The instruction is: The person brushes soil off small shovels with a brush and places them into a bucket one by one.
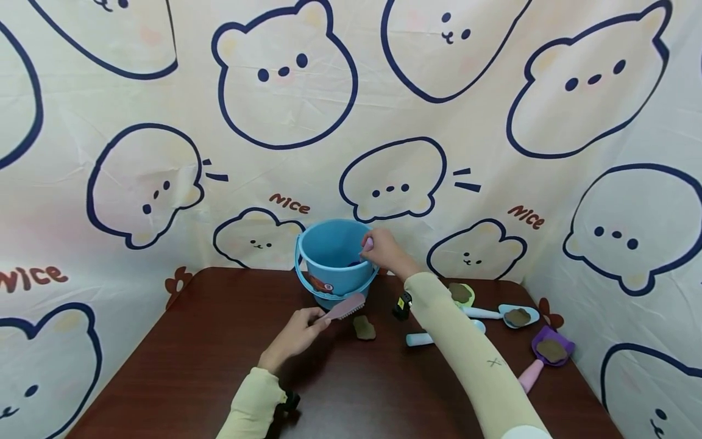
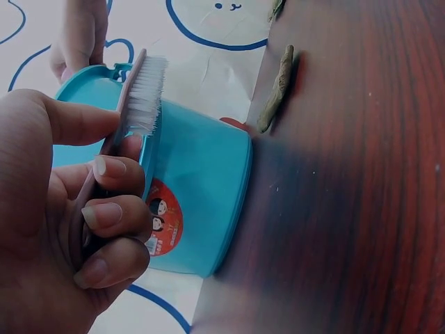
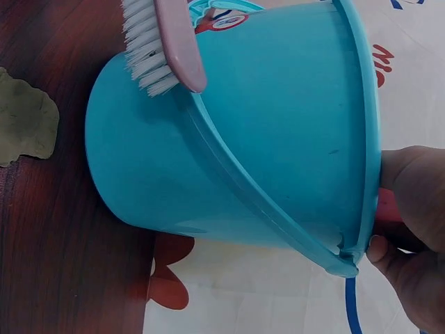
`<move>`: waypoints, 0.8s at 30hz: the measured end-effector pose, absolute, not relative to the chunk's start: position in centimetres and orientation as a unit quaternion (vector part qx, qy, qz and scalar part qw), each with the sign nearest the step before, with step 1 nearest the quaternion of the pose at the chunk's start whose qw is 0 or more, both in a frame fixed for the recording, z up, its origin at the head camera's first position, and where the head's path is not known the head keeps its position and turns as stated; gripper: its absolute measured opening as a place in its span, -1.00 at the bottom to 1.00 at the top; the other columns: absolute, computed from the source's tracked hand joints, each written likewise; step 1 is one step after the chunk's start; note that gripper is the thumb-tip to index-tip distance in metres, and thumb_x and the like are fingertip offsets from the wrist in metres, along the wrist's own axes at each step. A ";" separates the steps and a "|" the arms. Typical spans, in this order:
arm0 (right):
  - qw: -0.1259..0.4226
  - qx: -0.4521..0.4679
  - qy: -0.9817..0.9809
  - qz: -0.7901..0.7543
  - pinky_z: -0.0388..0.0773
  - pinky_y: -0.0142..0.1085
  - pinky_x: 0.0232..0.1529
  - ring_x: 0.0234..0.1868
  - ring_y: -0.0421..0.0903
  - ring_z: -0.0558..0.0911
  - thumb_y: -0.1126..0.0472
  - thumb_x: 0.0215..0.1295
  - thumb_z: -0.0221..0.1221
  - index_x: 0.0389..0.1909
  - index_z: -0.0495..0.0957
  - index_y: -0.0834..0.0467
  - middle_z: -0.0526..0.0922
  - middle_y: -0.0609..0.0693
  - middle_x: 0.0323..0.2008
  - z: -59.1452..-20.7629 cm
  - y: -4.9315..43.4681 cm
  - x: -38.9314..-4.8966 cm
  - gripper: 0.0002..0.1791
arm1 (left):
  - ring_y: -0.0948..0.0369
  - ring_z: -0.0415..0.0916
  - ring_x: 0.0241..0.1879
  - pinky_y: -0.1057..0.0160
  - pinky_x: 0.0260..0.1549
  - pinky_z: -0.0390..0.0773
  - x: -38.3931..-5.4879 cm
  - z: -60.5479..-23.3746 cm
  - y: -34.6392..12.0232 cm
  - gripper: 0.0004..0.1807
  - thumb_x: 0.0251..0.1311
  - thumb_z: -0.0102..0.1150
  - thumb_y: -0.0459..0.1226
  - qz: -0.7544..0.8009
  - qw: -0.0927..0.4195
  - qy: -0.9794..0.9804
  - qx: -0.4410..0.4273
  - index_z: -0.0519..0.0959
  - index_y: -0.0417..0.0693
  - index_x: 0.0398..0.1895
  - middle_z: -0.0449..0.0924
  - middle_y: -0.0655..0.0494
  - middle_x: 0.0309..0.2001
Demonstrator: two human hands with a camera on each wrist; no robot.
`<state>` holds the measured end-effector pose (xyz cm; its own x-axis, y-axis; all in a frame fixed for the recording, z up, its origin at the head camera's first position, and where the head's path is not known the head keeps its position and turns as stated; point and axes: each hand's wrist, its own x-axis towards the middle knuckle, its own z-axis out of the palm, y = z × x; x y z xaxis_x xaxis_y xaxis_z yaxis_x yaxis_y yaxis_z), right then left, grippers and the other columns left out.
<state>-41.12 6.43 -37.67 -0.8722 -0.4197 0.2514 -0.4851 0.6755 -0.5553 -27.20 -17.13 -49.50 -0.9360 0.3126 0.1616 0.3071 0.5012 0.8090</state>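
Brush (image 1: 348,306), gripped by left hand (image 1: 296,335), is slanted far-right before bucket (image 1: 347,277), pink handle (image 1: 368,244) being grasped by right hand (image 1: 385,249).

bucket (image 3: 278,118): blue plastic, smooth, with a soft satin sheen
bucket handle (image 3: 233,167): the same smooth blue plastic
brush (image 3: 179,42): smooth mauve back, apparently plastic, low sheen
bristles (image 3: 144,49): white, fine and stiff-looking, seemingly synthetic
table (image 1: 219,353): dark red-brown, wood-grained, polished, with blurry reflections
flat brown piece (image 3: 26,118): matt, dull, slightly rough, ragged-edged, clay-like
purple shovel (image 1: 548,333): smooth plastic, lightly shiny
round sticker (image 2: 172,226): smooth, printed; paper or film, cannot tell
backdrop (image 1: 307,177): thin printed cloth or sheeting, creased, faintly shiny
sleeves (image 1: 466,341): soft matt cloth
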 end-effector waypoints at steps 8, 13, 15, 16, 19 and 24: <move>0.056 0.234 -0.916 0.323 0.67 -0.19 -0.15 -0.23 0.01 0.63 0.24 0.29 0.38 -0.16 0.66 0.31 0.66 0.12 -0.24 -37.8 6.3 -40.9 -0.77 | 0.20 0.41 -0.41 0.26 -0.45 0.41 -27.2 -49.7 -17.0 -0.72 0.48 0.07 -0.21 0.467 0.004 0.866 0.176 0.64 -0.26 -0.07 0.48 0.10 -0.45; 0.059 0.235 -0.915 0.324 0.65 -0.21 -0.19 -0.24 0.01 0.62 0.24 0.29 0.38 -0.22 0.64 0.28 0.66 0.13 -0.26 -37.7 6.3 -40.6 -0.81 | 0.21 0.39 -0.45 0.27 -0.48 0.40 -27.2 -49.7 -17.0 -0.72 0.48 0.07 -0.20 0.467 0.006 0.866 0.177 0.64 -0.26 -0.08 0.43 0.13 -0.48; 0.061 0.235 -0.914 0.324 0.65 -0.22 -0.19 -0.25 0.00 0.61 0.24 0.29 0.38 -0.21 0.64 0.28 0.65 0.12 -0.26 -37.7 6.4 -40.6 -0.81 | 0.21 0.39 -0.45 0.27 -0.49 0.39 -27.2 -49.7 -17.0 -0.72 0.49 0.07 -0.20 0.468 0.005 0.866 0.178 0.63 -0.27 -0.08 0.43 0.14 -0.48; 0.062 0.236 -0.914 0.324 0.65 -0.22 -0.19 -0.25 0.00 0.61 0.23 0.29 0.38 -0.20 0.64 0.27 0.64 0.11 -0.27 -37.8 6.4 -40.6 -0.80 | 0.21 0.39 -0.45 0.27 -0.49 0.40 -27.2 -49.7 -17.0 -0.71 0.49 0.07 -0.20 0.468 0.004 0.866 0.179 0.63 -0.27 -0.07 0.43 0.14 -0.48; 0.064 0.240 -0.912 0.326 0.66 -0.22 -0.20 -0.27 -0.01 0.61 0.23 0.31 0.36 -0.20 0.63 0.27 0.63 0.10 -0.29 -37.9 6.4 -40.6 -0.81 | 0.22 0.39 -0.43 0.27 -0.48 0.40 -27.2 -49.6 -17.0 -0.70 0.49 0.07 -0.20 0.468 0.003 0.865 0.180 0.63 -0.28 -0.05 0.45 0.14 -0.46; 0.071 0.245 -0.907 0.335 0.68 -0.22 -0.19 -0.29 -0.02 0.64 0.19 0.34 0.34 -0.16 0.63 0.25 0.66 0.10 -0.27 -38.0 6.5 -40.5 -0.79 | 0.21 0.39 -0.44 0.27 -0.49 0.40 -27.2 -49.6 -17.1 -0.71 0.48 0.07 -0.21 0.467 0.004 0.866 0.180 0.64 -0.28 -0.05 0.45 0.14 -0.47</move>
